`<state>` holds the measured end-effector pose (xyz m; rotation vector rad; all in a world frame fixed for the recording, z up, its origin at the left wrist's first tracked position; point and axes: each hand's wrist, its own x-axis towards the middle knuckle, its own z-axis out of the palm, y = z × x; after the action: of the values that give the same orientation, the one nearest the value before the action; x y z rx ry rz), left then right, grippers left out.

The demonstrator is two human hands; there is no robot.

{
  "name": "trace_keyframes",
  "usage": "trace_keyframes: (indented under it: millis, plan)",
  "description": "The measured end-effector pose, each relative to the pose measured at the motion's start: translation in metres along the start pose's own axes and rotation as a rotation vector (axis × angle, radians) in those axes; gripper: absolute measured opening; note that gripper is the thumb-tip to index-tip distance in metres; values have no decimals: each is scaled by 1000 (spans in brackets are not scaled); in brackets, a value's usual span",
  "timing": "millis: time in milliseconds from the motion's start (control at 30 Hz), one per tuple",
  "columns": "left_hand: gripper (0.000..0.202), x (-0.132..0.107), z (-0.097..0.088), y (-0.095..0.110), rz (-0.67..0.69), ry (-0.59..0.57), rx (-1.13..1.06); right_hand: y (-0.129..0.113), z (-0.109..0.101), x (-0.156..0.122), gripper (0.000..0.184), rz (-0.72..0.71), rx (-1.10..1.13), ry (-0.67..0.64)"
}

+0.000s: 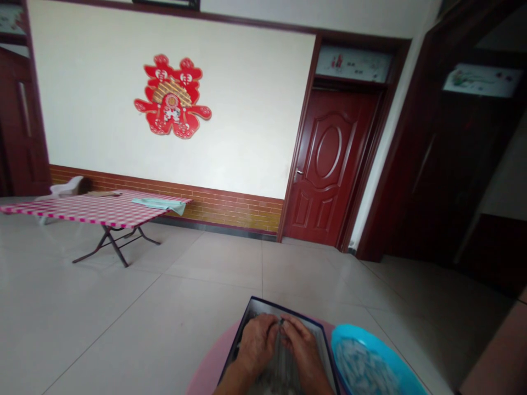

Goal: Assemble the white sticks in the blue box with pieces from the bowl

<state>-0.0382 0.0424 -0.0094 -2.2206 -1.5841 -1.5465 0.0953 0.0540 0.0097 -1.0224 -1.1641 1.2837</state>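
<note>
Two hands are in use: my left hand (257, 343) and my right hand (302, 348) sit side by side inside a dark-framed rectangular tray (263, 302). Both hands are partly closed, with the fingers curved inward and the fingertips (282, 325) converging at the tray's centre over pale strands (282, 365). The resolution does not confirm whether either hand grips them. The strands run lengthwise down the tray, below and between my hands. The tray rests on a pink round surface (209, 373). Just beside the tray on the right sits a blue basin (349, 332), which holds white pieces (364, 367); their exact form is blurred. Outward from this work area lies a pale tile floor (123, 329). Well apart on the left stands a folding table (99, 211) with a red-and-white checked cloth, carrying a pale green cloth (158, 204). A white plastic chair (68, 186) stands behind it. Farther out are a red paper ornament (173, 96) on a cream wall (251, 109) and a dark red panel door (329, 164) with a metal handle (298, 171).
</note>
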Motion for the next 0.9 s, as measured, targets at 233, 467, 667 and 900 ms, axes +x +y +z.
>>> trace_keyframes:
  millis: [233,467,667,900]
  plan:
    - [25,2,6,6,175,194,173,3,-2,0,42,10,99,6]
    - [24,4,8,14,156,201,218,2,-1,0,38,-12,112,0]
    - [23,2,12,13,160,196,198,-1,-1,2,37,-67,-42,6]
    - [23,0,16,14,157,178,192,-6,-3,2,35,-180,-337,174]
